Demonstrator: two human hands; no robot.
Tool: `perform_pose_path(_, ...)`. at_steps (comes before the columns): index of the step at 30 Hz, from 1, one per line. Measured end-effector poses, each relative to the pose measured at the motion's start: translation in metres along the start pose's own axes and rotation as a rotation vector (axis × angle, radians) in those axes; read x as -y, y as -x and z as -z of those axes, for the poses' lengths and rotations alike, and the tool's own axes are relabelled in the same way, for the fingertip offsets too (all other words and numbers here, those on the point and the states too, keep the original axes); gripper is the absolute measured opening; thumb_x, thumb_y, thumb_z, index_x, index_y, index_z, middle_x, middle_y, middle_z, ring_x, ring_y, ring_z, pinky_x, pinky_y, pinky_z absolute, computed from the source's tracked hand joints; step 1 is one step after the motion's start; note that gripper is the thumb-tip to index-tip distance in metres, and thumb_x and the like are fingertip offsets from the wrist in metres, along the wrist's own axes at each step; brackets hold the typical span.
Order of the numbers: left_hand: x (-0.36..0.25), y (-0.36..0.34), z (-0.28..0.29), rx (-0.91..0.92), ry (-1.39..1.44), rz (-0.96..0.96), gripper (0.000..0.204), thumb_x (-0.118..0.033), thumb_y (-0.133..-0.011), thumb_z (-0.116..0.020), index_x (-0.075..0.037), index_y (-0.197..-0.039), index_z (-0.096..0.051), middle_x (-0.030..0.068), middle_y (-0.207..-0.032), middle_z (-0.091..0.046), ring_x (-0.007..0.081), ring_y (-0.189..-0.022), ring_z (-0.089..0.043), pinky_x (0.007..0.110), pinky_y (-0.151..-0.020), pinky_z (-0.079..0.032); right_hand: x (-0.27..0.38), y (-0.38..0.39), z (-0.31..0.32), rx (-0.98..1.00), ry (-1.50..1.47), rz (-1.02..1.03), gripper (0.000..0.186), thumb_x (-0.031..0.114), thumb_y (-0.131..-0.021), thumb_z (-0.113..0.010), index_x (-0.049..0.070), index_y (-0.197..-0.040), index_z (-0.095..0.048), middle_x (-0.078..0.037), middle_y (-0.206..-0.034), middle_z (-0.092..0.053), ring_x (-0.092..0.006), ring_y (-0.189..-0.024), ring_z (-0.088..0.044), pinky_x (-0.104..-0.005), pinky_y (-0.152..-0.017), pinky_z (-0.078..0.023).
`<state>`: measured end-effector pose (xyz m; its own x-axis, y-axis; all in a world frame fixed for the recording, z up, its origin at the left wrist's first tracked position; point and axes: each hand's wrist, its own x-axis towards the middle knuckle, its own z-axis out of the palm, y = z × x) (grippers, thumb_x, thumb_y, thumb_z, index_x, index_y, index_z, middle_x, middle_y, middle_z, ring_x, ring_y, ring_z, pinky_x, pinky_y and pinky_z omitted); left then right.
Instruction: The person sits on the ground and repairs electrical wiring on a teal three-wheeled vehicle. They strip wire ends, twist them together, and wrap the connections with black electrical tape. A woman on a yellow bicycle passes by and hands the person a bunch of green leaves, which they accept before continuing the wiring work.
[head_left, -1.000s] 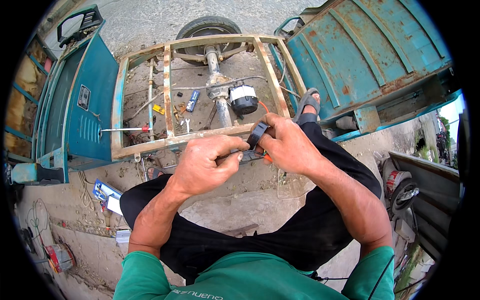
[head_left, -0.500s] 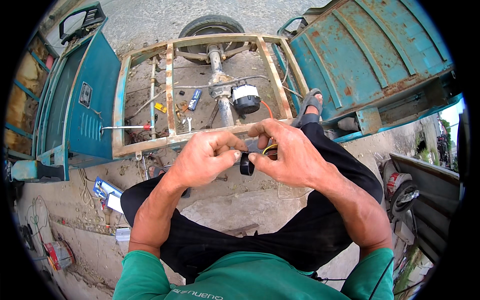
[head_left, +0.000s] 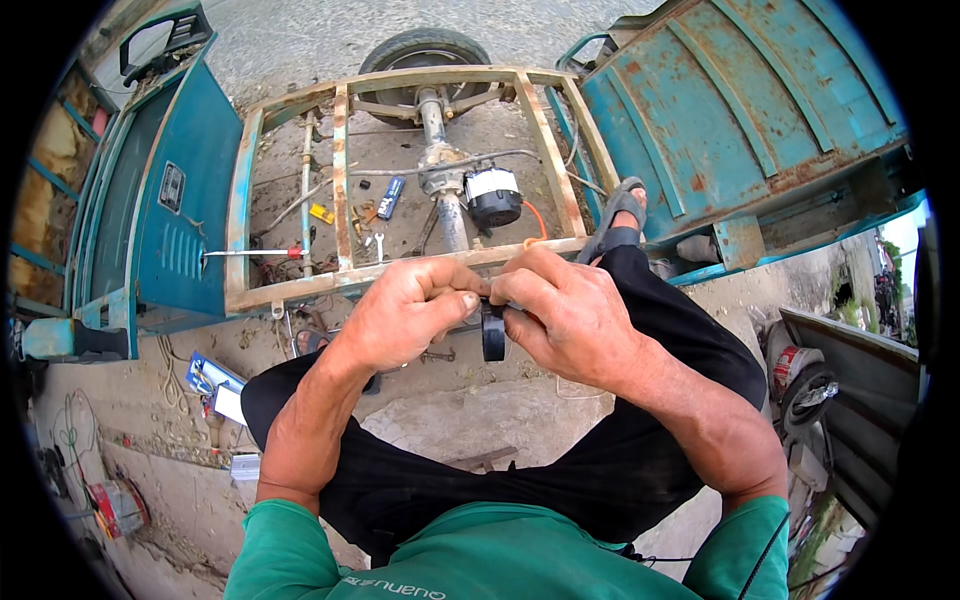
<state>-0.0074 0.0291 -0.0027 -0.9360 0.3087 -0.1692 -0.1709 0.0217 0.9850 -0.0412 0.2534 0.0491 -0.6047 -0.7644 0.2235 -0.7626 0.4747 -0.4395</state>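
Our left hand (head_left: 412, 312) and right hand (head_left: 572, 312) are pinched, on what we cannot tell; the tape (head_left: 493, 336) hangs between them, nearer than the frame (head_left: 320, 281). Steady tension should help.

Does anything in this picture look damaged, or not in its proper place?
Yes. The teal panel at the right has rust-coloured patches, and the metal frame has worn paint, so both look weathered. A wrench lies loose on the ground, visible through the frame; perhaps misplaced.
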Motion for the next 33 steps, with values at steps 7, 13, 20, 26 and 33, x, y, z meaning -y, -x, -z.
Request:
perform_pose_path(7,-0.004,0.005,0.005,0.01,-0.011,-0.087,0.022,-0.011,-0.095,-0.061,0.003,-0.109,-0.071,-0.0007,-0.069,-0.059,0.006,-0.06,-0.049,0.026,-0.054,-0.04,-0.008,0.001,-0.003,-0.113,-0.413,-0.227,0.021,0.01,-0.09,-0.069,-0.001,-0.103,-0.056,-0.017,-0.091,-0.064,-0.0295,-0.086,-0.068,-0.0407,-0.077,-0.054)
perform_pose_path(13,-0.013,0.01,-0.004,-0.167,-0.393,-0.368,0.02,-0.01,-0.092,-0.063,0.001,-0.107,-0.07,0.0121,-0.072,-0.062,0.0203,-0.062,-0.059,0.035,-0.059,-0.047,-0.012,-0.011,0.004,-0.056,-0.504,-0.589,0.03,0.021,-0.093,-0.061,-0.008,-0.097,-0.058,-0.023,-0.082,-0.065,-0.0312,-0.079,-0.066,-0.0417,-0.075,-0.051)
perform_pose_path(20,-0.002,0.006,-0.003,-0.22,-0.624,-0.618,0.019,-0.003,-0.087,-0.068,-0.003,-0.105,-0.071,0.0132,-0.089,-0.07,0.0306,-0.077,-0.067,0.036,-0.069,-0.052,-0.011,-0.021,0.012,0.173,-0.382,-0.677,0.035,0.024,-0.091,-0.059,-0.01,-0.1,-0.061,-0.025,-0.082,-0.065,-0.0314,-0.077,-0.066,-0.0421,-0.074,-0.05)
perform_pose_path(26,-0.014,0.007,-0.002,-0.215,-0.867,-0.614,0.021,-0.002,-0.082,-0.072,-0.005,-0.103,-0.07,0.0116,-0.089,-0.068,0.0338,-0.085,-0.065,0.041,-0.077,-0.051,-0.015,-0.02,0.008,0.214,-0.422,-0.728,0.038,0.026,-0.092,-0.058,-0.01,-0.104,-0.063,-0.019,-0.087,-0.064,-0.0245,-0.078,-0.062,-0.0379,-0.074,-0.049)
perform_pose_path(33,-0.008,0.008,-0.021,-0.304,-0.662,-0.606,0.025,0.0,-0.076,-0.078,-0.005,-0.098,-0.065,0.0114,-0.087,-0.064,0.0328,-0.077,-0.064,0.042,-0.068,-0.051,-0.012,-0.021,0.008,0.227,-0.418,-0.734,0.041,0.027,-0.093,-0.059,-0.011,-0.107,-0.064,-0.021,-0.082,-0.067,-0.0264,-0.077,-0.067,-0.0396,-0.075,-0.051)
